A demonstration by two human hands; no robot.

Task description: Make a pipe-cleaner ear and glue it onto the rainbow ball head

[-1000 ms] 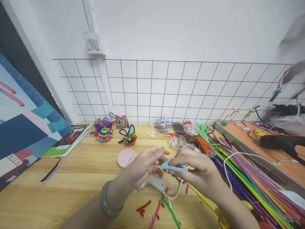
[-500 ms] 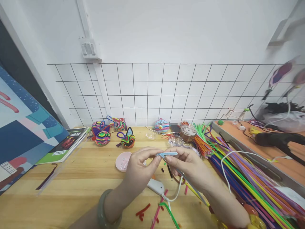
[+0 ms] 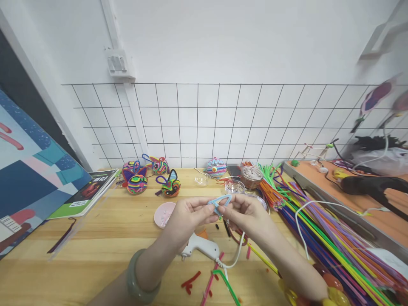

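Both hands meet above the middle of the wooden table (image 3: pixel 95 250). My left hand (image 3: pixel 188 219) pinches the left end of a bent light-blue pipe cleaner (image 3: pixel 220 201). My right hand (image 3: pixel 247 214) pinches its right end, so the strand forms a small pointed loop between the fingertips. A white glue gun (image 3: pixel 202 246) lies on the table right below the hands, its white cord (image 3: pixel 299 221) curling off to the right. A green bangle sits on my left wrist.
A big heap of coloured pipe cleaners (image 3: pixel 321 231) fills the right side. Three striped pipe-cleaner figures (image 3: pixel 137 180) and a striped ball (image 3: pixel 216 167) stand near the wire grid. A pink dish (image 3: pixel 164 213), clear lids, a round tin (image 3: pixel 251 176) and red scraps (image 3: pixel 191 282) lie about.
The blue pipe cleaner went from a flat folded strip to an opened pointed loop. Both hands rose a little and drew closer, uncovering the glue gun below them.
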